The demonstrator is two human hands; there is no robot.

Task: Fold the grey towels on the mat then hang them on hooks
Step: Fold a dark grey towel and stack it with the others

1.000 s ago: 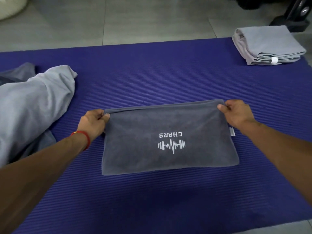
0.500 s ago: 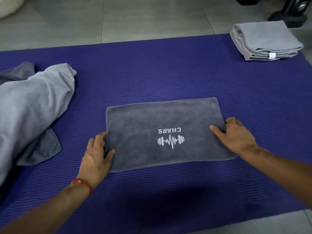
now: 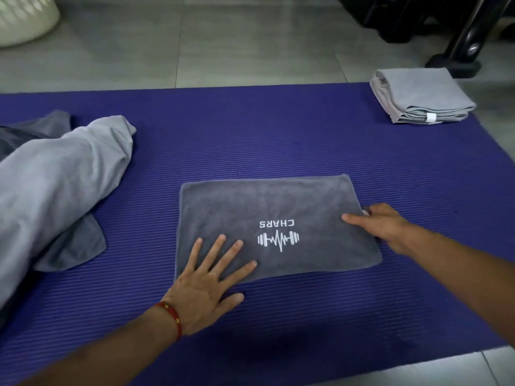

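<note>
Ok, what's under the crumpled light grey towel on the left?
A darker grey towel lies under the light grey towel, its corner sticking out onto the purple mat, with more showing behind. How far it extends beneath is covered.

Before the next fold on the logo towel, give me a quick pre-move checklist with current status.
1. Dark grey towel lies flat on the purple mat: ok.
2. Left hand pinning the near left corner, fingers spread flat: ok.
3. Right hand at the right edge, ready to lift: fingers rest on it, but whether it grips the edge: cannot tell.
4. Layer edges aligned: far and left edges look even; the right edge under the hand: cannot tell.
5. Room to fold leftward: ok, bare mat lies between the towel and the unfolded pile.
6. Folded light grey towel out of the way at the far right corner: ok.
</note>
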